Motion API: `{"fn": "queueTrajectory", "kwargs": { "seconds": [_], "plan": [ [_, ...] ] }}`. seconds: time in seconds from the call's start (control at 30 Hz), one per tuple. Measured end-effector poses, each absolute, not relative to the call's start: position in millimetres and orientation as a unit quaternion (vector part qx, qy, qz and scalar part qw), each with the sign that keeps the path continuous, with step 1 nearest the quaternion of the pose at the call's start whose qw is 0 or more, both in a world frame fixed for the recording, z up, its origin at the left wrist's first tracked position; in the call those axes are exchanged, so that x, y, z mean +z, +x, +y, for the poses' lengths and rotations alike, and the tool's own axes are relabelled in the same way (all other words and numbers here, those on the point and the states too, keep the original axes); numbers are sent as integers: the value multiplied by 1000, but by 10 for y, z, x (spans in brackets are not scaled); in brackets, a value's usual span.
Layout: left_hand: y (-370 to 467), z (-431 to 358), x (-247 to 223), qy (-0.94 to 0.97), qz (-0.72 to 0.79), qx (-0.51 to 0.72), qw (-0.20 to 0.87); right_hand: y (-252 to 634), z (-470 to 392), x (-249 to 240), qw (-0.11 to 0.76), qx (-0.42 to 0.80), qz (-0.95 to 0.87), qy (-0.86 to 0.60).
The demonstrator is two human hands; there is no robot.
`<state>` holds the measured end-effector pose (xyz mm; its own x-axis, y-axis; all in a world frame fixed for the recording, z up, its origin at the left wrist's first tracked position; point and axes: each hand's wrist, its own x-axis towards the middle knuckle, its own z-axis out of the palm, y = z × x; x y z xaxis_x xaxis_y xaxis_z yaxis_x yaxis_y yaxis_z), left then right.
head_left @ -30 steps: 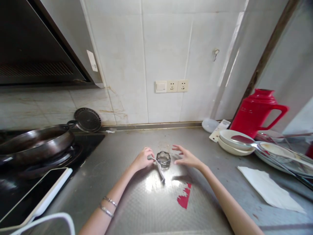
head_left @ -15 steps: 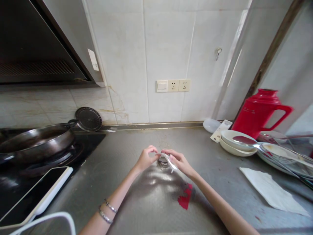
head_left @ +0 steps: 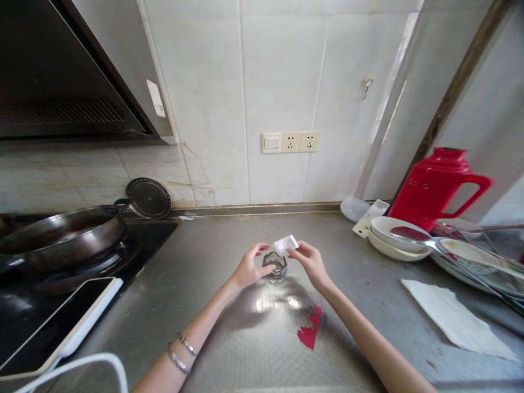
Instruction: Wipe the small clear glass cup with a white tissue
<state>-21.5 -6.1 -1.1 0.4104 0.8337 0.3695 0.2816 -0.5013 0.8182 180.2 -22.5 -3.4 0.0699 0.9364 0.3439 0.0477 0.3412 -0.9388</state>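
Note:
A small faceted glass cup stands on the steel counter. My left hand curls around the cup's left side, fingers touching it. My right hand pinches a small white packet by its right end and holds it tilted just above the cup's rim. Whether anything lies inside the cup cannot be made out.
A red scrap lies on the counter in front of the cup. At the right are stacked white bowls, plates, a red thermos jug and a white paper napkin. A dark wok sits on the stove at left, a tablet beside it.
The packet went from my left hand to my right, which lifted it above the cup. My left hand then moved onto the cup's side.

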Motion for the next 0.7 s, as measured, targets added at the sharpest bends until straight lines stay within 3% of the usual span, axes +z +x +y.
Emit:
{"fn": "queueTrajectory", "kwargs": {
  "seconds": [0.3, 0.7],
  "plan": [
    [-60, 70, -485, 761, 490, 316, 285, 1969, -109, -118, 648, 328, -517, -453],
    [85, 77, -535, 746, 525, 326, 247, 1935, -57, -294, 592, 195, -589, -514]
  ]
}}
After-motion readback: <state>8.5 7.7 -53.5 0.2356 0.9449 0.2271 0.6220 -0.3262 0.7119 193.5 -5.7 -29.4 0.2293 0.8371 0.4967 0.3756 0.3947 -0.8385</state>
